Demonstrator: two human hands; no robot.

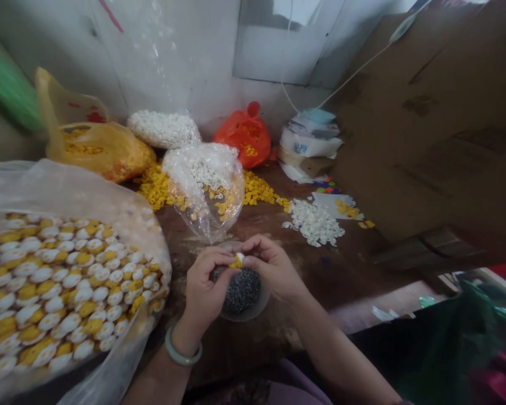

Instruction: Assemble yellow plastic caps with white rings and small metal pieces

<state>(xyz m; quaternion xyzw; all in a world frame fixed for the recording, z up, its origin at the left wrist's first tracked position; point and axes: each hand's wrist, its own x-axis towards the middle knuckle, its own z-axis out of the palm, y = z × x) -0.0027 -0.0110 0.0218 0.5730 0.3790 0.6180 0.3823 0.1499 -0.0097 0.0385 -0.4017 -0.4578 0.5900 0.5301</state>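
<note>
Between my two hands is a small yellow-and-white plastic piece (238,261), pinched at the fingertips. My left hand (206,284), with a pale green bangle (183,355) on its wrist, grips it from the left. From the right, my right hand (274,267) closes on the same piece with thumb and fingers. Right below them stands a round bowl (259,309) of small dark grey bits (242,289); the hands cover its far rim. A large clear bag (122,197) at the left holds many yellow-and-white pieces (84,292).
Loose white pieces (314,222) lie right of centre, loose yellow pieces (257,188) behind. A clear bag (213,211), a red bag (240,132), a yellow bag (105,146) and a white-filled bag (164,128) line the wall. Cardboard (438,124) rises at right.
</note>
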